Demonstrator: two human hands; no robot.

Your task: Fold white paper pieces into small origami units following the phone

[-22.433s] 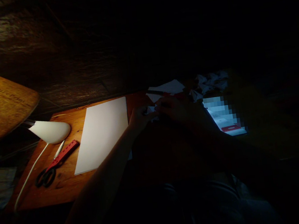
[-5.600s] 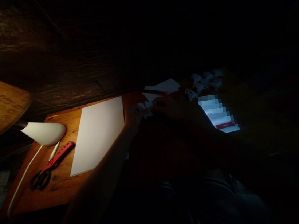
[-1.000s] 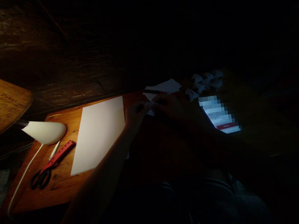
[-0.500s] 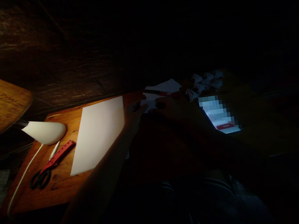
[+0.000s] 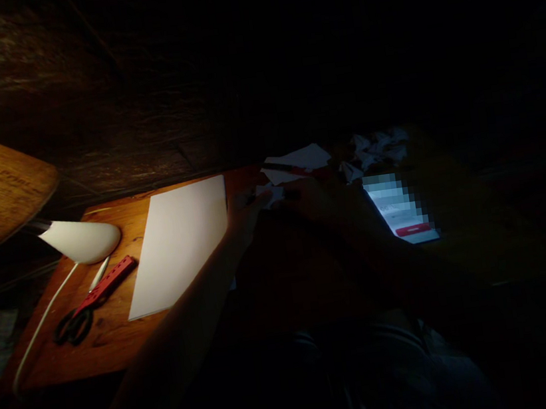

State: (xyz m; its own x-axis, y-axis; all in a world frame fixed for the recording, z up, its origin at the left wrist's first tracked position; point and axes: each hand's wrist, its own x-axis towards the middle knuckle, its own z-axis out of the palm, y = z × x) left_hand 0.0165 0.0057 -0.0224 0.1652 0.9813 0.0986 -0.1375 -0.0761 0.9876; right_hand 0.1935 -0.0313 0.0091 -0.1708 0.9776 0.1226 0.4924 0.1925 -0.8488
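1. The left hand (image 5: 246,211) pinches a small folded paper (image 5: 270,193) by its left side. The thumb is on top.
2. The right hand (image 5: 309,196) grips the right side of the same paper. It is so dark there that its fingers are hard to see.
3. The folded paper is between the two hands, closer to the back edge of the wooden table (image 5: 106,354) than to the front edge.
4. Just behind the hands, near the back edge, lie some loose paper pieces (image 5: 310,157) with a dark, thin stick (image 5: 281,166) on them.
5. To the right of those, also near the back edge, is a pile of folded papers (image 5: 379,148).
6. A phone (image 5: 395,212) with a bright screen lies in front of the pile.
7. A big white sheet (image 5: 182,246) lies left of the hands, and the left arm goes over its front right corner.
8. The red and black scissors (image 5: 111,277) lie between that sheet and the table's left edge.
9. A white lamp base (image 5: 86,240) is near the back left corner. Its cord (image 5: 44,322) runs to the front left corner.
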